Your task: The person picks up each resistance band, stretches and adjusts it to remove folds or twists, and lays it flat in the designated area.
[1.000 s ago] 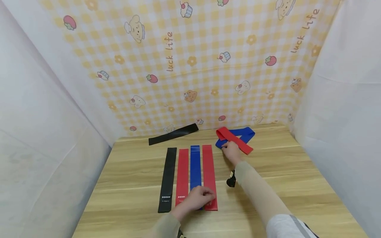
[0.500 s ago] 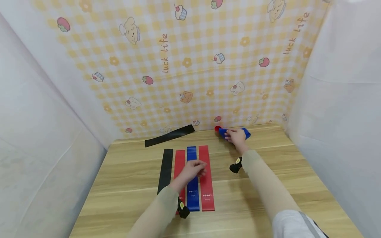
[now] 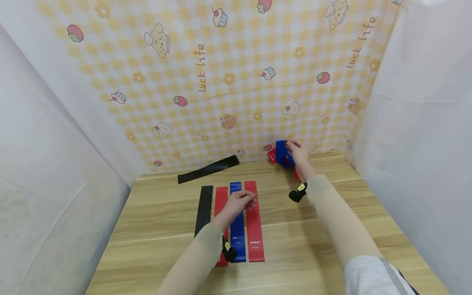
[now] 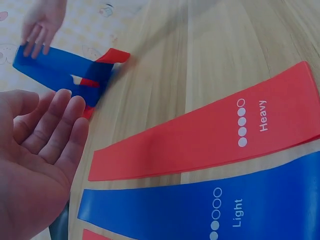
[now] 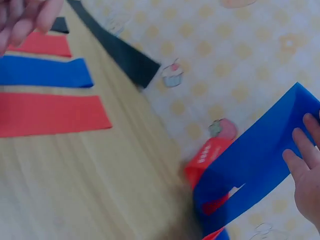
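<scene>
In the head view the right hand (image 3: 299, 153) has its grip clamped on a raised blue band (image 3: 281, 152), pinching it at its upper end; the right wrist view shows the band hanging from the fingers as a loop. A bent red band (image 5: 206, 156) shows beside it and through its opening, at the back of the table (image 3: 295, 246). The left hand (image 3: 237, 205) is over the flat bands, its grip slack with the fingers loosely bent. Beneath and around it lie, from right to left, a red band marked "Heavy" (image 3: 254, 229), a blue band marked "Light" (image 3: 238, 229), a second flat red band (image 3: 221, 197) and a flat black band (image 3: 205, 203). Farther back, a slanting black band (image 3: 208, 169) lies near the yellow-checked cloth (image 3: 236, 98), which carries cupcakes, strawberries and the words "luck life".
</scene>
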Tool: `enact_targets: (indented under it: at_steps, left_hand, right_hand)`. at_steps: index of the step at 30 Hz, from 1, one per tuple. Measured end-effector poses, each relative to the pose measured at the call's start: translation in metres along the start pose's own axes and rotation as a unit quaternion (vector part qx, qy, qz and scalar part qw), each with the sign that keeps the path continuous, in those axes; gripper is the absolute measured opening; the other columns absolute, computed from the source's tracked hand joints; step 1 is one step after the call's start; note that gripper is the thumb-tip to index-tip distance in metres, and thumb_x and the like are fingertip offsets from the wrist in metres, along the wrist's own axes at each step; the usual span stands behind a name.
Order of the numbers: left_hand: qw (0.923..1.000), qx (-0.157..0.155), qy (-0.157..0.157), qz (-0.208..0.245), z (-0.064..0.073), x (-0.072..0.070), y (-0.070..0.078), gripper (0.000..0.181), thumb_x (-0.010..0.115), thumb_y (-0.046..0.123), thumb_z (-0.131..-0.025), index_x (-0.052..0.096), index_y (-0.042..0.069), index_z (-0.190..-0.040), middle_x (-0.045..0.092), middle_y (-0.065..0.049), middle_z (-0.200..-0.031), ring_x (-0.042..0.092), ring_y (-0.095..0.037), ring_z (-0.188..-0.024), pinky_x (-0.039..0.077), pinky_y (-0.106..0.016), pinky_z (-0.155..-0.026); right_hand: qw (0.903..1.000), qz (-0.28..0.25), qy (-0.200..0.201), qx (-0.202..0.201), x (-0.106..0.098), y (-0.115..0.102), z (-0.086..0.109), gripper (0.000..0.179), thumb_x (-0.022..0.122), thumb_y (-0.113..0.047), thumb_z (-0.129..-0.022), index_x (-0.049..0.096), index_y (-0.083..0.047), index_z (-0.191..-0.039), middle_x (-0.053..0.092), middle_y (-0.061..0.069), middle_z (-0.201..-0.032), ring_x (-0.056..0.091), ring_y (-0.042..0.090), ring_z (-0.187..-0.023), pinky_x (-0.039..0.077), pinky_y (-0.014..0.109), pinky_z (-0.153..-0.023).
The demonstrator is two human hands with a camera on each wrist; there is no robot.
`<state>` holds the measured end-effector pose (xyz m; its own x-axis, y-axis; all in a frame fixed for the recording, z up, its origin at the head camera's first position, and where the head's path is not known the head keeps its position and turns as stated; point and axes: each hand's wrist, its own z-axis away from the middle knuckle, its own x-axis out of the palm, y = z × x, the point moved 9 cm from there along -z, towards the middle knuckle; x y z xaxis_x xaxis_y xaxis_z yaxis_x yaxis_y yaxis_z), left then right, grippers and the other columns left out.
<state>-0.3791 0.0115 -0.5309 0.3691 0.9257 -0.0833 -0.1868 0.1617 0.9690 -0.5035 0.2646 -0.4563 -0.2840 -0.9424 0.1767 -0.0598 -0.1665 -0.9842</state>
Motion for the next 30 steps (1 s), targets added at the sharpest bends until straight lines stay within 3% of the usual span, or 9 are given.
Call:
enact_targets:
  at_steps: [8, 13, 17, 25, 30]
  left_hand:
    - [0.9999, -0.002, 0.01, -0.004, 0.007, -0.005, -0.005, 0.031, 0.053, 0.022, -0.101, 0.064, -0.002, -0.117, 0.067, -0.021, -0.11, 0.067, -0.026, -0.097, 0.049, -0.045, -0.093]
    - [0.9999, -0.002, 0.013, -0.011, 0.012, -0.011, -0.01, 0.033, 0.052, 0.02, -0.102, 0.062, -0.004, -0.121, 0.068, -0.018, -0.107, 0.067, -0.028, -0.099, 0.051, -0.041, -0.09]
    - [0.9998, -0.01, 0.016, -0.009, 0.013, -0.015, -0.016, 0.034, 0.052, 0.022, -0.101, 0.062, -0.004, -0.122, 0.067, -0.019, -0.109, 0.067, -0.025, -0.097, 0.049, -0.043, -0.093]
    - [0.9998, -0.002, 0.018, -0.007, 0.014, -0.018, -0.014, 0.035, 0.053, 0.022, -0.101, 0.062, -0.006, -0.12, 0.068, -0.019, -0.106, 0.068, -0.025, -0.095, 0.05, -0.045, -0.092]
    - [0.9995, 0.002, 0.03, -0.01, 0.015, -0.024, -0.012, 0.034, 0.052, 0.022, -0.101, 0.063, -0.005, -0.12, 0.07, -0.013, -0.102, 0.067, -0.028, -0.098, 0.051, -0.045, -0.091]
  right_hand:
    - [0.9983, -0.038, 0.011, -0.043, -0.007, -0.049, -0.006, 0.022, 0.062, -0.01, -0.095, 0.066, 0.001, -0.114, 0.067, 0.002, -0.112, 0.058, 0.017, -0.115, 0.037, 0.04, -0.106]
    - [0.9918, -0.101, 0.023, -0.074, -0.016, -0.08, -0.01, 0.014, 0.064, -0.007, -0.093, 0.07, -0.003, -0.105, 0.069, 0.002, -0.106, 0.06, 0.016, -0.111, 0.037, 0.04, -0.106]
    - [0.9903, -0.104, 0.02, -0.09, -0.017, -0.095, -0.007, 0.012, 0.065, -0.007, -0.093, 0.071, -0.003, -0.102, 0.068, 0.002, -0.102, 0.063, 0.015, -0.107, 0.039, 0.041, -0.105]
    - [0.9881, -0.123, -0.042, -0.082, -0.003, -0.109, 0.01, 0.008, 0.061, -0.008, -0.096, 0.068, -0.004, -0.096, 0.069, 0.006, -0.094, 0.066, 0.019, -0.095, 0.048, 0.037, -0.095]
    - [0.9784, -0.159, -0.104, -0.08, 0.012, -0.12, 0.029, 0.014, 0.057, -0.006, -0.098, 0.068, -0.005, -0.09, 0.07, 0.006, -0.086, 0.067, 0.018, -0.084, 0.054, 0.032, -0.08]
